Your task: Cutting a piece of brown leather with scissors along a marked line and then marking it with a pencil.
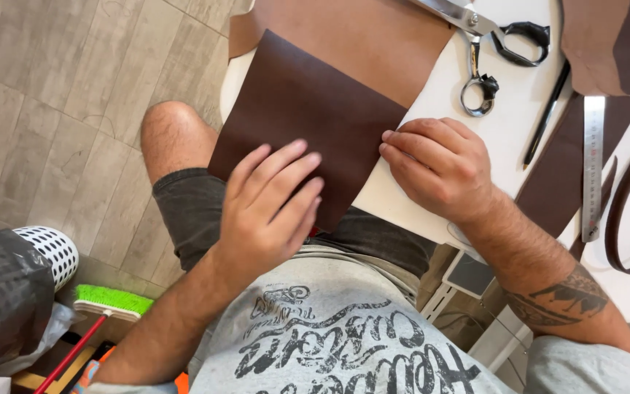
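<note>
Flat-palmed hands (271, 211) on smooth dark-brown leather sheet (308, 109)

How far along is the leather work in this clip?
Early, by the look of it. Done: a dark brown leather piece is laid over a tan sheet at the white table edge. In hand: the left hand lies flat on it and the right hand touches its edge. Left: the scissors, black pen-like tool and metal ruler lie untouched; no cut or marking is visible.
</note>
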